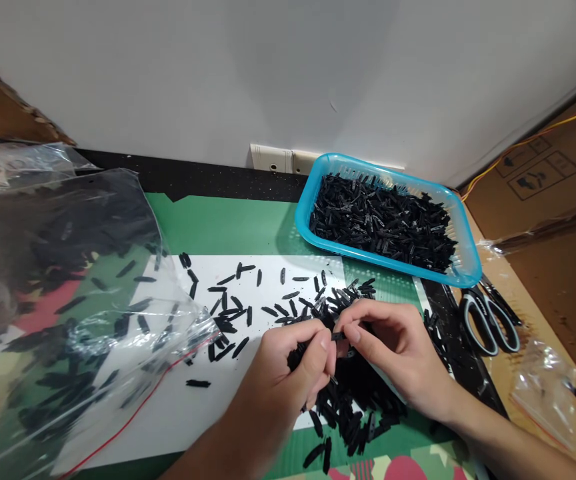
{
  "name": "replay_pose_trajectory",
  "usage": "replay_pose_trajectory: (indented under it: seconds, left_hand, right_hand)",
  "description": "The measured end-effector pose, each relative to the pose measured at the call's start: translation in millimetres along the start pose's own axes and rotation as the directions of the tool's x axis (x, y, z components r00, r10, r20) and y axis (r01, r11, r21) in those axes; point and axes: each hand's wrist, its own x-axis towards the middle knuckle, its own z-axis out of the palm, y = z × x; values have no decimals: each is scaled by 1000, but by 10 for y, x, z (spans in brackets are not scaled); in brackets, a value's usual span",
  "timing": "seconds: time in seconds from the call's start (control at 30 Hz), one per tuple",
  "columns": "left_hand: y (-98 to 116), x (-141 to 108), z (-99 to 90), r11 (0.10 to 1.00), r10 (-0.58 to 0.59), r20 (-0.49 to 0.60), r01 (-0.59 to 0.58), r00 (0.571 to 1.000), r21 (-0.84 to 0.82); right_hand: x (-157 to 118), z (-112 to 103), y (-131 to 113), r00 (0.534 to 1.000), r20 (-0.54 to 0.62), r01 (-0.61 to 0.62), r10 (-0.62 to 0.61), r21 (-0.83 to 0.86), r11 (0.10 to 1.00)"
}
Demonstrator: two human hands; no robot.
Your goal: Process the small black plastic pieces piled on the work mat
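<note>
My left hand (295, 367) and my right hand (393, 347) meet over a pile of small black plastic strips (353, 423). Between the pinched fingertips of both hands is one small black strip (339, 336). Dark strips also show inside the curl of my left hand, though I cannot make out whether it grips them. More strips lie scattered on a white paper sheet (168, 420) left of the hands. Behind them, a blue plastic basket (304, 208) is filled with similar black strips.
A clear zip bag (133, 347) of black strips covers the left side. Grey-and-black scissors (477, 327) lie at the right, near a small clear bag (543, 393). A cardboard box (563, 267) stands at right; a white wall (193, 80) rises behind the green mat (218, 223).
</note>
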Motion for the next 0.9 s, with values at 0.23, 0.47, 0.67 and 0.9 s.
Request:
replay_pose_trajectory:
  seconds: [0.23, 0.47, 0.67, 0.9]
  left_hand:
    - [-23, -30, -9, 998, 14, 12, -15, 1000, 53]
    - [-14, -20, -20, 1000, 14, 3, -14, 1000, 19]
    - [-62, -22, -60, 998, -13, -53, 17, 998, 65]
    - [-183, -22, -101, 987, -62, -72, 72, 995, 141]
  right_hand:
    - [-2, 14, 7, 999, -35, 34, -37, -91, 995]
    - [10, 27, 12, 989, -28, 137, -144, -159, 978]
    - [80, -188, -20, 830, -16, 479, -557, -490, 728]
    - [213, -641, -119, 514, -337, 88, -789, -894, 439]
